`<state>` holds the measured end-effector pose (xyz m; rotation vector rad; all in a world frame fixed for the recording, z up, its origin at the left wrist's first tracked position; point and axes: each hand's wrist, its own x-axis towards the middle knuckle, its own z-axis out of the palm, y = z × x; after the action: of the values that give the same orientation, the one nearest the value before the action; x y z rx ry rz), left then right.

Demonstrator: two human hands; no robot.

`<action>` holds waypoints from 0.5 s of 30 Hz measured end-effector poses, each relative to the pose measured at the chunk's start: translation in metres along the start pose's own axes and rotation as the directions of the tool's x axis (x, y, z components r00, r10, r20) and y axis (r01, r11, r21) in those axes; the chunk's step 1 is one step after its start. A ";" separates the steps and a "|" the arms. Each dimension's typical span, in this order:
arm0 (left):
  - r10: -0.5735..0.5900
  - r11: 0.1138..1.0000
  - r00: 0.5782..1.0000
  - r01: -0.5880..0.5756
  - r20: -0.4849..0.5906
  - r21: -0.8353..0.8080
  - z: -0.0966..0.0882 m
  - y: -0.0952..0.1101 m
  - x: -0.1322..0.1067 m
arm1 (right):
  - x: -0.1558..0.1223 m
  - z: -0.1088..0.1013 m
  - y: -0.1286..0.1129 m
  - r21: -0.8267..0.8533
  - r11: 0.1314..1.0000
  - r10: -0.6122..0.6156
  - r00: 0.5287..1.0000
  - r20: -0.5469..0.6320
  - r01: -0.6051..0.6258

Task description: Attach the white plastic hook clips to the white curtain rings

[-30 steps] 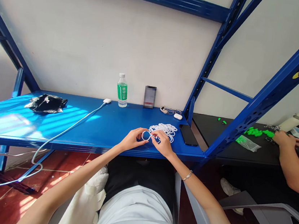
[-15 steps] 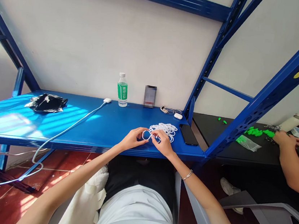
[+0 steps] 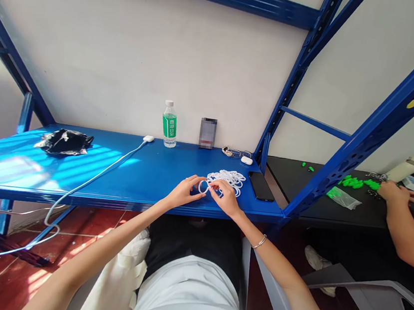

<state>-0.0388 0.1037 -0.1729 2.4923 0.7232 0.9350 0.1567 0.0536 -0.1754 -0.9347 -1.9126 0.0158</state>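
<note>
Between my two hands is a white cord loop (image 3: 199,186), bent into a small ring just above the front of the blue table. My left hand (image 3: 186,192) pinches the ring's left side with thumb and fingers. On its right side, my right hand (image 3: 226,198) closes thumb and fingertips on the cord, hiding part of it. Right behind my right hand lies a tangled pile of similar white cord loops (image 3: 231,178).
A black phone (image 3: 261,186), white earbud case (image 3: 246,160), bottle (image 3: 170,125) and upright dark card (image 3: 207,134) stand or lie around. Left are a white cable (image 3: 105,167) and black plastic bag (image 3: 65,142). At right, another person's hands (image 3: 394,194) work near green pieces (image 3: 352,182).
The ring between my hands looks slightly smaller and has shifted a little to the right. Both hands stay almost in place.
</note>
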 end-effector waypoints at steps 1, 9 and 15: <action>0.000 1.000 1.000 0.000 0.000 -0.003 0.000 0.000 0.000 | 0.000 0.000 0.000 0.002 1.000 0.004 1.000 0.003 -0.004; 0.002 1.000 1.000 -0.002 0.000 -0.028 -0.001 0.001 0.000 | 0.000 0.000 -0.001 0.015 1.000 0.004 1.000 0.008 -0.004; 0.000 1.000 1.000 0.000 0.000 -0.032 -0.001 0.002 0.000 | -0.001 0.001 0.002 0.011 1.000 0.017 1.000 0.017 -0.017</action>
<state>-0.0394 0.1027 -0.1712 2.4651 0.7026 0.9390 0.1575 0.0547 -0.1771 -0.9457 -1.9181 0.0445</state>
